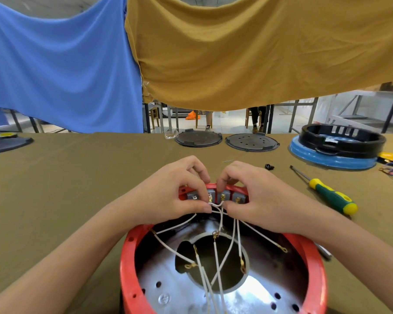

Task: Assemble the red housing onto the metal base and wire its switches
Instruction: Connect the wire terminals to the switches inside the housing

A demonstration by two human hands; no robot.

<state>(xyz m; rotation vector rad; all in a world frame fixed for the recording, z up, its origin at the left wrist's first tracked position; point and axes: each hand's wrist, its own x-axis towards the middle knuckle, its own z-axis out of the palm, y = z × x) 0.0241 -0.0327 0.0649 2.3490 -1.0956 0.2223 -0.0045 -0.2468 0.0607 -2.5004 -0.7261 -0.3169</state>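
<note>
White wires [216,206] are pinched by left hand [179,191] and right hand [252,198] at the red housing's [127,257] switches [216,197].

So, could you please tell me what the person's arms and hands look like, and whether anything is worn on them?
Both are bare. The left hand and right hand carry no gloves, rings, watch or bands, and no sleeves show on either forearm up to the picture's edge. The fingernails are short and unpainted.

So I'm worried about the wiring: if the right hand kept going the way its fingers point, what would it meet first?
Probably the left hand: the right hand points leftward along the switches, fingertips nearly touching already.
</note>
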